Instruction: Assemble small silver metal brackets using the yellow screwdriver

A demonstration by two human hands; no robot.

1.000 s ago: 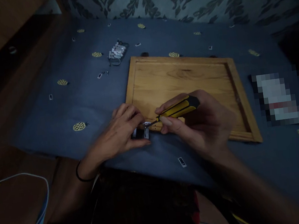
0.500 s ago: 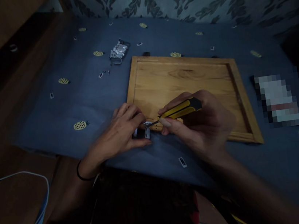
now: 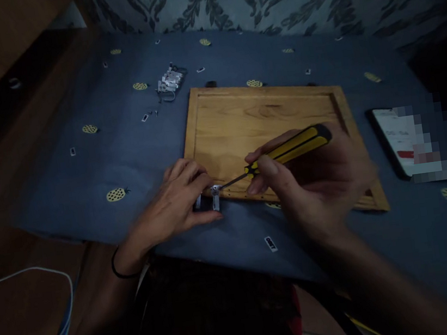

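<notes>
My left hand is closed around a small metal hinge at the near left corner of a framed wooden panel, thumb on the near side and fingers on top. The panel lies flat, its raised border upward. In my right hand is a yellow and black screwdriver, slanted, the handle high to the right. Its thin shaft points down-left and the tip meets the hinge near a screw; whether it sits in the slot I cannot tell.
A blue cloth with pineapple prints covers the table. Several metal hinges lie in a cluster beyond the panel's left, with small screws nearby. A phone, partly blurred out, lies at the right. A white cable hangs at lower left.
My right hand and the screwdriver handle have moved right and up, showing more of the shaft. The left hand still holds the hinge. The whole view has shifted slightly.
</notes>
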